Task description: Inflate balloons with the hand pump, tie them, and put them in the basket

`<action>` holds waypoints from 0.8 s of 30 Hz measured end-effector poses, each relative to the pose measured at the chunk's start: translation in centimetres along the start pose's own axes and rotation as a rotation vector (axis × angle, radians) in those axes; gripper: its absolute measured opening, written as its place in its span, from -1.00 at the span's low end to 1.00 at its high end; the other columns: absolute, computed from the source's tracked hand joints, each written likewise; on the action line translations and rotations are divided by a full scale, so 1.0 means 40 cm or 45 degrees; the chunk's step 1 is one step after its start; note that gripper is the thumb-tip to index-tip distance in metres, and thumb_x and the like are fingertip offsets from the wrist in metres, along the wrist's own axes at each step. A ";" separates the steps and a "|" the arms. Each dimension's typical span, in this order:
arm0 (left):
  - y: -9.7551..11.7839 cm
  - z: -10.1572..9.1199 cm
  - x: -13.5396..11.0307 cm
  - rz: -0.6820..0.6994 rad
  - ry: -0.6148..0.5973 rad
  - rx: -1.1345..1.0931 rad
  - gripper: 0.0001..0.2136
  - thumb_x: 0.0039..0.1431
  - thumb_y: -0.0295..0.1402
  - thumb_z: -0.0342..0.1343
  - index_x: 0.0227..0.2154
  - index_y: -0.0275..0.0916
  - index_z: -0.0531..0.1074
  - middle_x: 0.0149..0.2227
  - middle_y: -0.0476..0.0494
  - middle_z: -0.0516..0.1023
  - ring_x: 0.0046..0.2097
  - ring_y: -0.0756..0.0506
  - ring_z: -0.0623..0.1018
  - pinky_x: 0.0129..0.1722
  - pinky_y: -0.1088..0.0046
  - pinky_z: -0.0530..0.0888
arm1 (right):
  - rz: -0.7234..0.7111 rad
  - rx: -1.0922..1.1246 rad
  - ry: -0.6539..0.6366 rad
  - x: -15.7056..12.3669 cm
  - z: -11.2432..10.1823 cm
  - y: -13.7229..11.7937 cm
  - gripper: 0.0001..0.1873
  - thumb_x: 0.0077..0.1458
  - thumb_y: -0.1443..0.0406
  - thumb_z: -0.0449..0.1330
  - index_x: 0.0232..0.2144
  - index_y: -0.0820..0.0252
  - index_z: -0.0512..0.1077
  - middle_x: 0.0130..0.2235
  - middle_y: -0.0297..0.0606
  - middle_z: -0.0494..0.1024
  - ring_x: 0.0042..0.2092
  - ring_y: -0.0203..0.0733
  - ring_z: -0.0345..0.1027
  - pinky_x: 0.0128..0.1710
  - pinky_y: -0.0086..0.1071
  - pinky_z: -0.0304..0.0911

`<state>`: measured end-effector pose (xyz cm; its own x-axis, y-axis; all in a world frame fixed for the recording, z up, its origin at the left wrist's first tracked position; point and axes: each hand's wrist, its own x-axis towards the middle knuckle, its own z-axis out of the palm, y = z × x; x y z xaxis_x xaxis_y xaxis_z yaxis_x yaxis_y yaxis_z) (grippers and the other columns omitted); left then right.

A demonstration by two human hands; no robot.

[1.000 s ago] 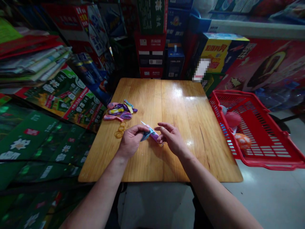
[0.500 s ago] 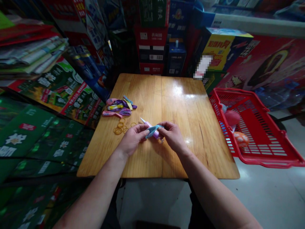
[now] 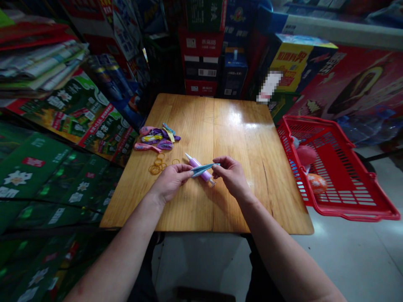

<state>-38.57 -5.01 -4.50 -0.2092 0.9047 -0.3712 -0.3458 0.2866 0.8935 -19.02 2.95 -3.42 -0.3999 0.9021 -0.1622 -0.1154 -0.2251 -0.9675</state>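
Over the wooden table (image 3: 239, 138) my left hand (image 3: 171, 181) and my right hand (image 3: 230, 174) each pinch one end of a flat blue balloon (image 3: 203, 168), stretched between them. Just beneath it a purple pump with a white tip (image 3: 197, 165) lies on the table. A heap of unfilled coloured balloons (image 3: 155, 138) sits at the table's left side, with several yellow rubber bands (image 3: 157, 165) loose in front of it, close to my left hand.
A red plastic basket (image 3: 340, 184) stands right of the table with pink and orange filled balloons (image 3: 310, 167) inside. Stacked cartons (image 3: 63, 117) crowd the left side, and more boxes (image 3: 201, 63) rise behind the table. Grey floor lies at the lower right.
My right hand has taken hold of the balloon's far end, and both hands have drawn it out flat above the pump. The view has shifted slightly.
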 end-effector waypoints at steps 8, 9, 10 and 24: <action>0.015 0.010 -0.009 -0.083 -0.066 -0.122 -0.74 0.09 -0.22 0.36 -0.25 -0.25 0.49 -0.26 -0.15 0.60 -0.33 -0.08 0.63 -0.58 0.62 0.36 | 0.008 -0.113 -0.075 -0.013 -0.004 0.002 -0.83 0.02 0.23 0.34 -0.34 0.20 0.51 -0.48 -0.33 0.54 -0.49 -0.30 0.40 -0.47 -0.40 0.33; 0.013 0.016 -0.011 -0.064 -0.069 -0.126 -0.74 0.09 -0.23 0.36 -0.24 -0.25 0.49 -0.25 -0.15 0.60 -0.32 -0.07 0.63 -0.58 0.63 0.36 | 0.013 -0.132 -0.083 -0.015 -0.001 0.003 -0.84 0.02 0.24 0.34 -0.34 0.20 0.52 -0.46 -0.32 0.55 -0.48 -0.30 0.40 -0.46 -0.40 0.33; 0.010 0.021 -0.013 -0.042 -0.071 -0.132 -0.74 0.08 -0.25 0.37 -0.23 -0.26 0.50 -0.24 -0.14 0.60 -0.30 -0.06 0.63 -0.55 0.63 0.38 | 0.019 -0.148 -0.088 -0.017 0.002 0.004 -0.84 0.00 0.26 0.34 -0.34 0.20 0.52 -0.44 -0.31 0.56 -0.47 -0.31 0.40 -0.45 -0.40 0.33; 0.015 -0.005 -0.008 0.017 -0.020 -0.281 -0.81 0.06 -0.34 0.39 -0.32 -0.29 0.55 -0.32 -0.10 0.61 -0.34 0.03 0.57 -0.39 0.58 0.46 | 0.047 -0.235 -0.050 -0.014 -0.009 0.003 -0.79 0.04 0.17 0.35 -0.38 0.20 0.52 -0.49 -0.32 0.52 -0.48 -0.30 0.38 -0.50 -0.42 0.29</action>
<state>-38.90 -5.18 -3.91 -0.2016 0.9131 -0.3544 -0.5351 0.2004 0.8207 -18.48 2.56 -3.51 -0.4367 0.8785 -0.1939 0.0673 -0.1830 -0.9808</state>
